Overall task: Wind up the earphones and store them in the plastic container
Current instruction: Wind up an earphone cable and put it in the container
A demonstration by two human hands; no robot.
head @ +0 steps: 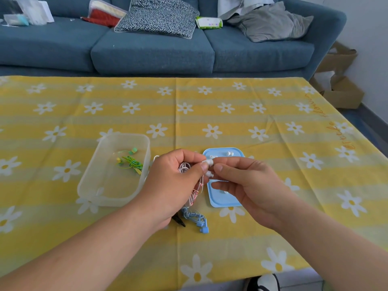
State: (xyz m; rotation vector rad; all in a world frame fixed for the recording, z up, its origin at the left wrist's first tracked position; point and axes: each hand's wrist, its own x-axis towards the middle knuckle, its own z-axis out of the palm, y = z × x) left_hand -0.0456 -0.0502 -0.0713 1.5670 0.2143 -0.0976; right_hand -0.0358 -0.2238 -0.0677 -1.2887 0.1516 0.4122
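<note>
Mid-frame, left hand (174,181) and right hand (247,185) are pinching white pink-corded earphones (210,162); the translucent rectangular plastic container (109,199) is sitting just left, nearer the left hand.

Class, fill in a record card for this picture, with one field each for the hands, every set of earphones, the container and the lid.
left hand: grips the cable of the white earphones
right hand: pinches their earbuds
green earphones: inside the clear container
blue earphones: on the cloth, by the left wrist
blue lid: flat on the cloth, under the right hand
</note>
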